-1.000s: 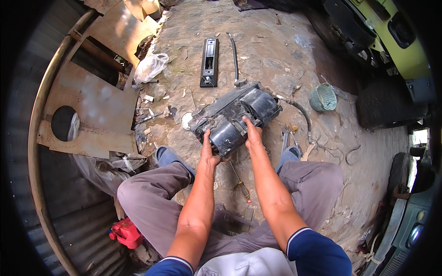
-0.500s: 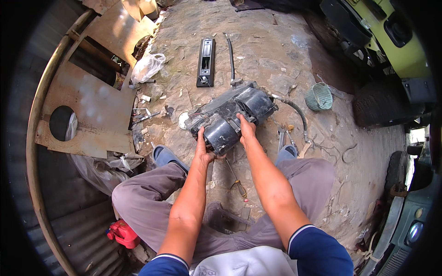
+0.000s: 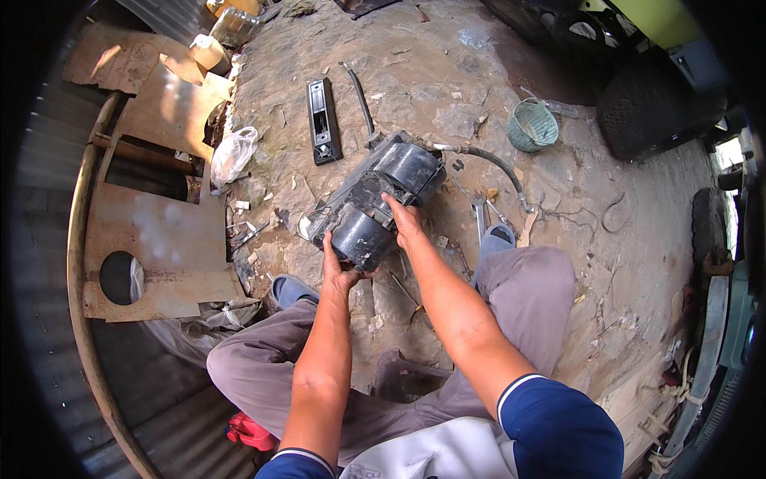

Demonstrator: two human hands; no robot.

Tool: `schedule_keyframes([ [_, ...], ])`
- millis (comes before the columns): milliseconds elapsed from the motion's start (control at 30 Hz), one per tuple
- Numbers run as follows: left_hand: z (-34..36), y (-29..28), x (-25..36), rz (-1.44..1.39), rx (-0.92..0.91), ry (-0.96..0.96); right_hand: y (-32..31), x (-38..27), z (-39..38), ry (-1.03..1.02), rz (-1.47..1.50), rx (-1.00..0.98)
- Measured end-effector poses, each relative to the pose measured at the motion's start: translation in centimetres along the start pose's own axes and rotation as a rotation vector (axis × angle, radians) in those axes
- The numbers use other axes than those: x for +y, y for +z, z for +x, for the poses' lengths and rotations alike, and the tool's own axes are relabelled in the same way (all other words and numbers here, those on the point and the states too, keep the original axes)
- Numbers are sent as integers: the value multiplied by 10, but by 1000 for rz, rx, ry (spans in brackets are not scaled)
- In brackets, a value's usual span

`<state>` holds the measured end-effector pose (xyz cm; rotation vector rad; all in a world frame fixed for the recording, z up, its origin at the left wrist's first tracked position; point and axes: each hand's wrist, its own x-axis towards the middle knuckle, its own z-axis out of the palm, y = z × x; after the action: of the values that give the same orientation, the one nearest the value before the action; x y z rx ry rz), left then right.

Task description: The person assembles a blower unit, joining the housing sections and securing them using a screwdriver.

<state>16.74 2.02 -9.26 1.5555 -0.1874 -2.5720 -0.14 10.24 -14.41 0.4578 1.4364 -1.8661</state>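
Observation:
A dirty black blower unit (image 3: 363, 235) with two rounded drum housings sits slantwise between my feet. My left hand (image 3: 339, 267) grips its near left end, thumb up the side and fingers partly hidden underneath. Around the middle, beside the nearer drum, my right hand (image 3: 403, 219) holds on with its thumb on top; its other fingers are mostly hidden. A short black hose (image 3: 359, 97) runs from the unit's far side, and a longer hose (image 3: 491, 158) curves off to the right. Just beyond lies a long black vent panel (image 3: 323, 120).
A green plastic basket (image 3: 533, 128) stands to the right. A wrench (image 3: 479, 217) and a screwdriver (image 3: 407, 295) lie on the stone ground. Cut brown boards (image 3: 159, 247) lean at left beside a plastic bag (image 3: 234, 156). A red container (image 3: 251, 431) is low left; a tyre (image 3: 654, 108) stands at right.
The view has shifted and turned slightly, so the surroundings sit differently in the picture. Both hands keep their hold on the blower unit, which appears a little more steeply slanted.

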Motion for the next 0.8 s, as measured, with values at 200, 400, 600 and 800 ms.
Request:
schedule_keyframes([
  [200, -8, 7, -5, 32, -8, 9, -13, -4, -9, 197, -28, -162],
  [400, -8, 17, -5, 47, -35, 1, -20, -15, -16, 201, 34, -214],
  [600, -10, 13, 1, 49, -47, -50, -69, -16, -33, 369, 178, -430],
  [800, -12, 20, -5, 29, -46, -38, -97, -25, -24, 327, 200, -231],
])
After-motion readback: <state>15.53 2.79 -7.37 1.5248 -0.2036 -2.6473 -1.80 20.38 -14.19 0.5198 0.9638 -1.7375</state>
